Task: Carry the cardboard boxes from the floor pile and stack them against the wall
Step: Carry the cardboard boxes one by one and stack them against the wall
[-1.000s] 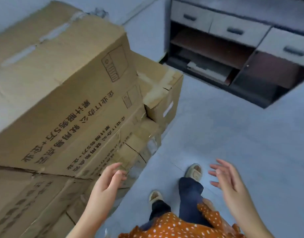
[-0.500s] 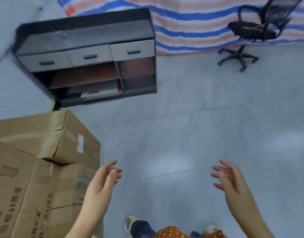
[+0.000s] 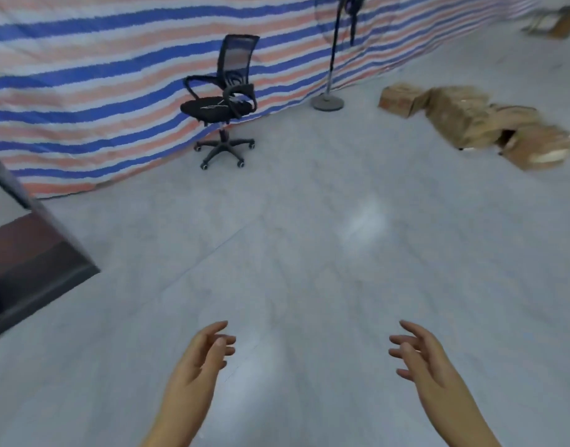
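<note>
Boxes (image 3: 464, 121) of brown corrugated cardboard, blocky and dented, lie in a loose pile on the floor (image 3: 309, 221) at your far right, well apart from both hands; the floor is smooth, glossy grey tile; a black mesh-backed chair (image 3: 224, 101) stands before a striped woven tarp (image 3: 83, 75); your left hand (image 3: 201, 359) and right hand (image 3: 422, 356) hang with fingers spread and relaxed, holding nothing, touching nothing.

I see a pale grey tiled floor (image 3: 309, 240) with soft glare patches. A black office chair (image 3: 224, 101) stands before a blue-and-orange striped tarp (image 3: 99, 75) (beside a fan stand (image 3: 328, 98)). A dark cabinet (image 3: 25, 253) sits at left.
</note>
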`<state>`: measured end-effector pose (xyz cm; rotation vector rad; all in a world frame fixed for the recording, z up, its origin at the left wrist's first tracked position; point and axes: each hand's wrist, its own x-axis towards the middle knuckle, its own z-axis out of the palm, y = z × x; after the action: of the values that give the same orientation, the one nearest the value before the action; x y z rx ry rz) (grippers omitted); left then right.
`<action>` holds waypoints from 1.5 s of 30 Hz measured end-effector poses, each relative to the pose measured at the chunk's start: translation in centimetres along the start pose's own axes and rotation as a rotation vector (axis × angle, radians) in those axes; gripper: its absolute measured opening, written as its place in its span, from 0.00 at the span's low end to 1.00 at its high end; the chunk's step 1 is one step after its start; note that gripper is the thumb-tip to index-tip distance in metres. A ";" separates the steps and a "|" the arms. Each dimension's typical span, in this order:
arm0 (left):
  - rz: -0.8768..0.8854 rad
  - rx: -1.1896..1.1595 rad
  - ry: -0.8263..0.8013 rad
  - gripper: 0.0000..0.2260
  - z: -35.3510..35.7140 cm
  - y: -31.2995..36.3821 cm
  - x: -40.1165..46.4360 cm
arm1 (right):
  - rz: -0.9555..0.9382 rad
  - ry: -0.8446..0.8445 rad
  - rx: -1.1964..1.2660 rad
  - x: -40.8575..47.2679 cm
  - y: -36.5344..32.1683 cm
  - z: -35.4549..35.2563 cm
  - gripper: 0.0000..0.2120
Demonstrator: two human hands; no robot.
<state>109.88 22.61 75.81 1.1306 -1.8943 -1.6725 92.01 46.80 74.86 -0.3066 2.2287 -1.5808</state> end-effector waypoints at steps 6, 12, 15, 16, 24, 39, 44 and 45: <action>0.068 0.100 -0.251 0.11 9.3 3.2 4.7 | 0.130 0.238 0.077 1.7 2.7 -6.6 0.13; 0.045 0.146 -0.340 0.11 17.0 5.2 11.1 | 0.181 0.363 0.116 7.8 4.0 -9.9 0.13; 0.065 0.150 -0.354 0.11 21.2 7.0 15.5 | 0.182 0.398 0.114 13.1 3.9 -12.2 0.12; 0.076 0.144 -0.359 0.11 22.5 8.0 16.9 | 0.176 0.403 0.115 14.9 3.5 -12.9 0.12; 0.155 0.195 -0.465 0.11 34.7 15.9 29.5 | 0.108 0.494 0.099 29.5 0.1 -19.9 0.12; 0.157 0.225 -0.528 0.11 66.0 23.9 37.9 | 0.241 0.612 0.138 48.3 5.8 -43.2 0.11; 0.152 0.246 -0.524 0.10 76.4 26.9 38.9 | 0.258 0.541 0.137 55.2 6.4 -53.0 0.11; 0.148 0.248 -0.522 0.10 77.9 27.3 39.2 | 0.257 0.530 0.135 56.5 6.6 -54.4 0.11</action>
<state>20.69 42.66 75.12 0.6433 -2.4906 -1.8088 17.86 73.22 73.79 0.4741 2.3843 -1.8050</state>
